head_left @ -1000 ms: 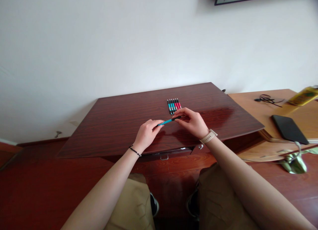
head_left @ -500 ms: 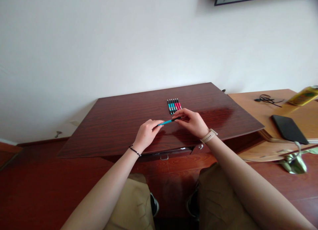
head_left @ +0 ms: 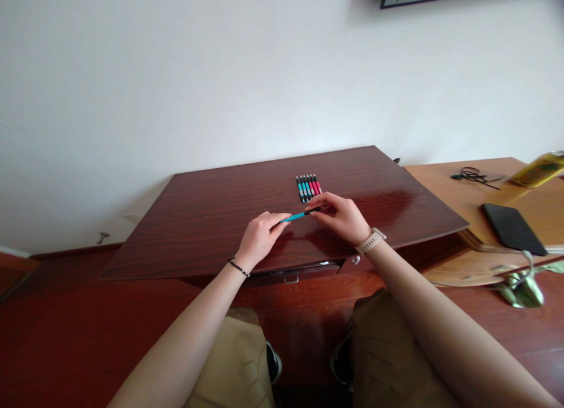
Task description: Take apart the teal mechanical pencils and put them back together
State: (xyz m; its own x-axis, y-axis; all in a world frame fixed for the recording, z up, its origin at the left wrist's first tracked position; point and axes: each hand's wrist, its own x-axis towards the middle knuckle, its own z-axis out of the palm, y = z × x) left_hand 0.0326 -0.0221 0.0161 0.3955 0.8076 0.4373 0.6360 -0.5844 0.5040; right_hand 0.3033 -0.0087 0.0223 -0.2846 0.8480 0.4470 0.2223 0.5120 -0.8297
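Between my two hands a blue pen (head_left: 296, 217) with a black end is held roughly level above the table. My left hand (head_left: 261, 231) pinches its blue end. The fingertips of my right hand (head_left: 341, 217) close on the black end, hiding its tip. Just beyond, a row of several pens (head_left: 308, 186), some blue and some pink with black ends, lies side by side on the dark wooden table (head_left: 229, 202). My right hand covers the near ends of some of them.
On the right, a lighter wooden table (head_left: 445, 190) bears a black phone-like slab (head_left: 513, 227), a coiled black cable (head_left: 476, 176) and a yellow can (head_left: 538, 170). A drawer handle (head_left: 291, 279) shows under the dark table's front edge. A white wall stands behind.
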